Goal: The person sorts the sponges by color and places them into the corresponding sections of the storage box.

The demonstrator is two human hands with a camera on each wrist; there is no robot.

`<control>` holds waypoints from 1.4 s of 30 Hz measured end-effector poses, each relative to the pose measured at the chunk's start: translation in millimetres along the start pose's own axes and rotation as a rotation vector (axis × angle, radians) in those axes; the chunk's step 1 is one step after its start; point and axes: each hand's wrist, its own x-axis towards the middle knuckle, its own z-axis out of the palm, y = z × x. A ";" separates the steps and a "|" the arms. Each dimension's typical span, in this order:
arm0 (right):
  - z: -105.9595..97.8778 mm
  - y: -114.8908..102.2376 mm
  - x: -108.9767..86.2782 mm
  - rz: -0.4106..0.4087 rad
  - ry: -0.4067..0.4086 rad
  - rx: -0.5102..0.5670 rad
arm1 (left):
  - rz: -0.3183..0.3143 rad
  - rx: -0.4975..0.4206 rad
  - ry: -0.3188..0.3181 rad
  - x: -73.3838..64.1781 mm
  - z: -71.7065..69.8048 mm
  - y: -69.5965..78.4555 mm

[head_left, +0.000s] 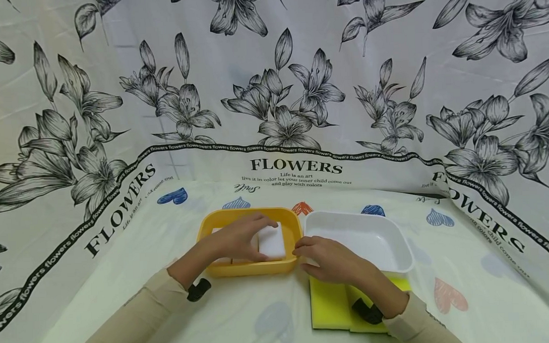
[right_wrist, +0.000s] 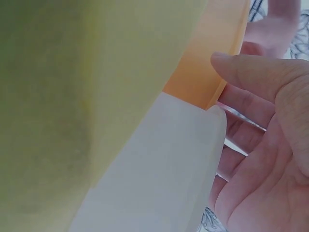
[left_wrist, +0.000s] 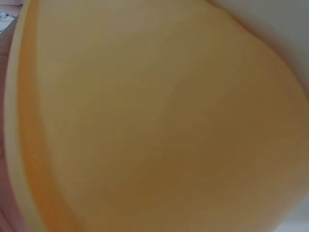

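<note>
My left hand reaches into the yellow plastic basin from the left. Its thumb and fingers span a white sponge block at the basin's right side, at its near and far edges. More white blocks lie partly hidden under that hand. At the basin's right rim, my right hand has its fingertips on the edge. In the right wrist view, its thumb lies over the outer orange wall, with the other fingers behind the rim. Only the basin's wall fills most of the left wrist view.
A white basin stands against the yellow one on the right. Yellow sponges with dark undersides lie in front of it, beneath my right wrist. A heart-printed cloth covers the table, and a flower-printed curtain hangs around the back and sides.
</note>
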 end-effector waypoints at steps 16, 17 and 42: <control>1.4 0.7 0.6 0.018 -0.011 0.011 | 0.053 -0.011 -0.034 7.1 15.6 -9.4; 1.4 0.6 0.5 0.016 -0.012 0.012 | 0.056 -0.012 -0.035 7.2 16.7 -10.2; 0.1 0.4 0.6 0.003 0.000 0.017 | 0.054 0.057 -0.040 9.3 23.3 -19.1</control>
